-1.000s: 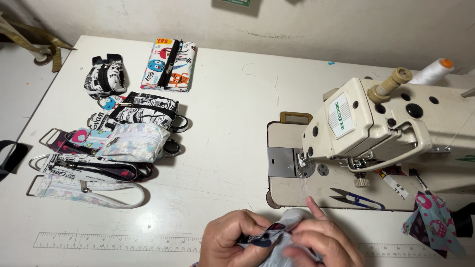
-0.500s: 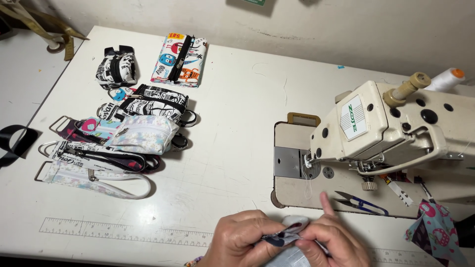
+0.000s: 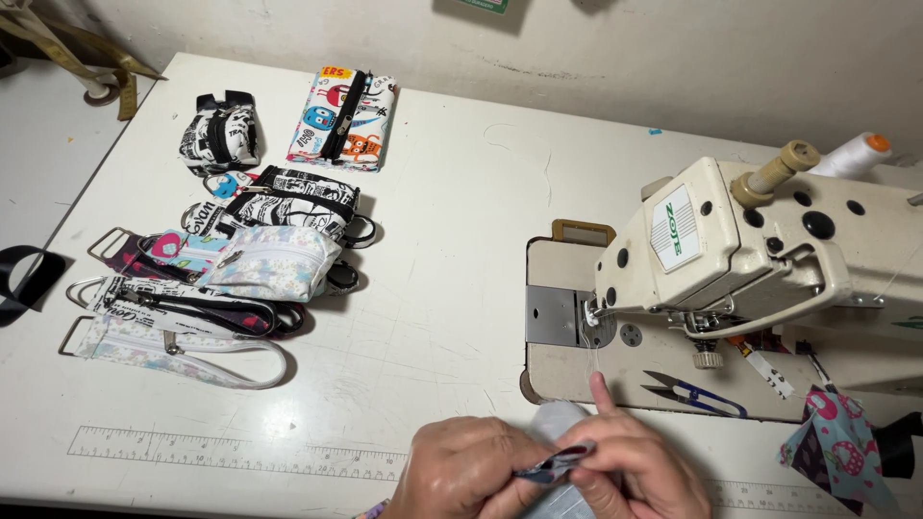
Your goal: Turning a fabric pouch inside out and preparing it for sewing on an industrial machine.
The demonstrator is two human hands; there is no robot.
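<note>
Both hands meet at the table's front edge, just in front of the sewing machine bed. My left hand (image 3: 466, 468) and my right hand (image 3: 639, 468) together pinch a narrow folded strip of dark patterned fabric (image 3: 553, 462). A pale grey piece of cloth (image 3: 558, 420) lies under and behind the hands. The right index finger points up toward the cream sewing machine (image 3: 760, 245), whose needle area (image 3: 588, 312) is a short way beyond the hands.
Blue thread snips (image 3: 692, 392) lie on the machine bed. Finished pouches and wrist straps (image 3: 240, 269) are grouped at the left, with a colourful zip pouch (image 3: 344, 117) further back. A ruler strip (image 3: 231, 452) runs along the front edge. Printed fabric scraps (image 3: 836, 447) sit at right.
The hands have worked the fabric strip, the grey cloth now shows less between them. The view has shifted slightly, so the table contents sit further right and lower.
</note>
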